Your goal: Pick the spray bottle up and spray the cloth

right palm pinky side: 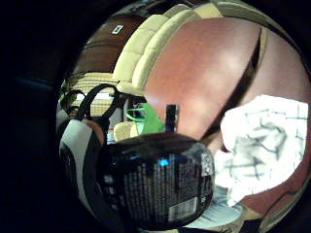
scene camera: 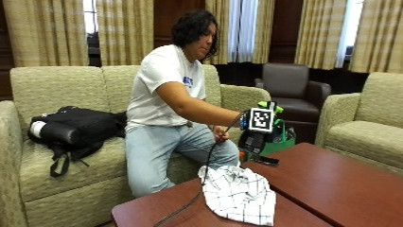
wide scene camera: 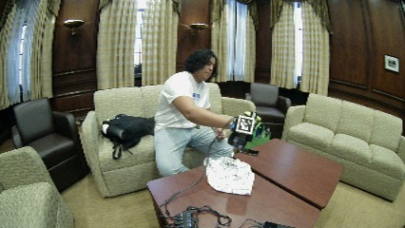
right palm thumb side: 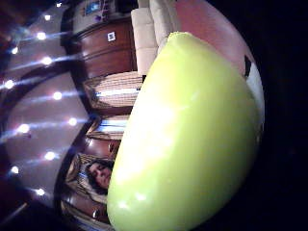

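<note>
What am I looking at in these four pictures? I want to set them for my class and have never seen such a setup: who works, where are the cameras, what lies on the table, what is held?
No machine here: a person sits on a sofa and works with a gloved right hand. Two pictures come from cameras in the room, one closer, one wider. The two round pictures come from small cameras on that hand's palm, so they show whatever is close to the palm.

On the reddish-brown table lies a crumpled white checked cloth. The hand is raised above the table, just beyond the cloth, and grips the spray bottle: its dark printed label fills one palm view, its yellow-green body the other, and its green top shows above the hand in the closer room view. A black bag lies on the sofa.
</note>
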{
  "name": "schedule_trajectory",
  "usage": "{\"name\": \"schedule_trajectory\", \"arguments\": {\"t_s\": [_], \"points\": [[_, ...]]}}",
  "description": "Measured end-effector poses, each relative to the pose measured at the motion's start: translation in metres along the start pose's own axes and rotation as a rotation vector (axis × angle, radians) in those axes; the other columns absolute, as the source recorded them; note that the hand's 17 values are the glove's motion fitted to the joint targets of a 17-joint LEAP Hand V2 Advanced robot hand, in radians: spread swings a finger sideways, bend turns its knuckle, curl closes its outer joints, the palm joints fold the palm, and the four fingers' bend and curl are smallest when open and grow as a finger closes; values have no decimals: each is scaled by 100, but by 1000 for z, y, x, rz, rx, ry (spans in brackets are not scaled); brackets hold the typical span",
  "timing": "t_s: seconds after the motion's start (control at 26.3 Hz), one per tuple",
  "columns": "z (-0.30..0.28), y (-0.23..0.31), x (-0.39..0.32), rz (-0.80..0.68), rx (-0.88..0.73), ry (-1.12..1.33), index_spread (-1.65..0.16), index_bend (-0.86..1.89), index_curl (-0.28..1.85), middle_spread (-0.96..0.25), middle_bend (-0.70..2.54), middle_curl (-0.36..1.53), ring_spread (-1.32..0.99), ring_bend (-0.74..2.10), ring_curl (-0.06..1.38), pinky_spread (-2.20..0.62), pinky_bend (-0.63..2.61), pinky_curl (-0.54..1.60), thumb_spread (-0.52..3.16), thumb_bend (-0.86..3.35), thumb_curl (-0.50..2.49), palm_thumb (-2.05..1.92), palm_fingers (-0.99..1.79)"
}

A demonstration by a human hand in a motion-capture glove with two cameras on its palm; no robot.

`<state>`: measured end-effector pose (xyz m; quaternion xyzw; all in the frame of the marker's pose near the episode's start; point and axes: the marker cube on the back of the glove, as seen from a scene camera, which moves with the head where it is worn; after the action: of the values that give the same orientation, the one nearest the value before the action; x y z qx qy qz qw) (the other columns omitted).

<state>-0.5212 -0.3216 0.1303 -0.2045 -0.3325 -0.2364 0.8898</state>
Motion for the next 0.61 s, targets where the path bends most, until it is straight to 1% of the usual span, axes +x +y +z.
{"name": "schedule_trajectory", "arguments": {"t_s": [0.11, 0.27, 0.46, 0.61], "points": [[34, -7, 5, -73, 66, -37, -27, 39, 61, -17, 70, 56, -19, 71, 50, -28, 45, 42, 31, -3, 87, 92, 136], [64, -3, 25, -138, 178, 36, -27, 39, 61, -17, 70, 56, -19, 72, 50, -28, 44, 42, 31, -3, 87, 91, 136], [91, 3, 44, -177, 319, -38, -27, 39, 61, -17, 70, 56, -19, 71, 50, -28, 44, 42, 31, -3, 87, 91, 136], [102, 10, 61, -212, 368, -60, -26, 39, 62, -17, 70, 56, -19, 71, 50, -28, 44, 42, 31, -3, 87, 92, 137]]}}
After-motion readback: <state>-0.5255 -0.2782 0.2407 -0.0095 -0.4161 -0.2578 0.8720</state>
